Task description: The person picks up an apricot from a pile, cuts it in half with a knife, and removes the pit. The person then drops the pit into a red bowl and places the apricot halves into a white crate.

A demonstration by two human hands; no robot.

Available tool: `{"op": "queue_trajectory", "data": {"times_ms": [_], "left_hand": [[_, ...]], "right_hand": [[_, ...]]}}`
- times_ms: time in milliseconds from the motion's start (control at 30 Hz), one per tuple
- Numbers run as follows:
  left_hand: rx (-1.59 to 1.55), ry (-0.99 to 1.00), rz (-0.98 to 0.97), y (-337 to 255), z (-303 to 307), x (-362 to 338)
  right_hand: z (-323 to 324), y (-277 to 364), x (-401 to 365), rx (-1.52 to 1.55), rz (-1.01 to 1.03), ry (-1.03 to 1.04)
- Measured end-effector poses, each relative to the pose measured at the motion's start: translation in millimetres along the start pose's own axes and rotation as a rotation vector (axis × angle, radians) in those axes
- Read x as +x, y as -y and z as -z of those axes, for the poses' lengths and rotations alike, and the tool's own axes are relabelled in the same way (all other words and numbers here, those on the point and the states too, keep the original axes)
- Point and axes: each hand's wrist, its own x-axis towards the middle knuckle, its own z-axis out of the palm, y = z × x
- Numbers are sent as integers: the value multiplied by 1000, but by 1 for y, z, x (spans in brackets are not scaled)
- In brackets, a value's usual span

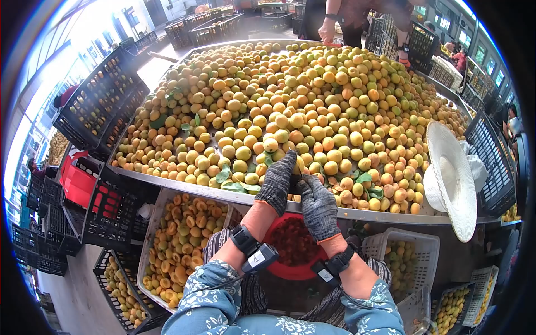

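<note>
My left hand (279, 180), in a dark grey knit glove, is closed around an apricot (300, 165) at the near edge of the metal table (184, 178). Close beside it, my right hand (318, 204) wears a matching glove with orange trim. Its fingers are bent together against the left hand, and what they hold is hidden. Many whole yellow-orange apricots (285, 120) are heaped over the table, with some green leaves (234, 187) among them. Below my hands sits a red basin (293, 273) holding dark reddish-brown pieces.
A crate (159, 215) of split apricots stands below left; a white crate (427, 245) stands below right. A straw hat (455, 178) rests on the table's right edge. Black crates (100, 106) stack at left. Across the table, another person's hand (328, 30) reaches toward the heap.
</note>
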Motion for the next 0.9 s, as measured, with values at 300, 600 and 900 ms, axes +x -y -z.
{"op": "queue_trajectory", "data": {"times_ms": [300,600,900], "left_hand": [[-239,72,166,12,10,5],[-298,121,196,1,4,-7],[-30,169,142,-7,25,6]], "right_hand": [[-26,-22,-2,597,4,84],[6,-2,-7,674,-93,186],[49,-1,24,787,-263,60]]}}
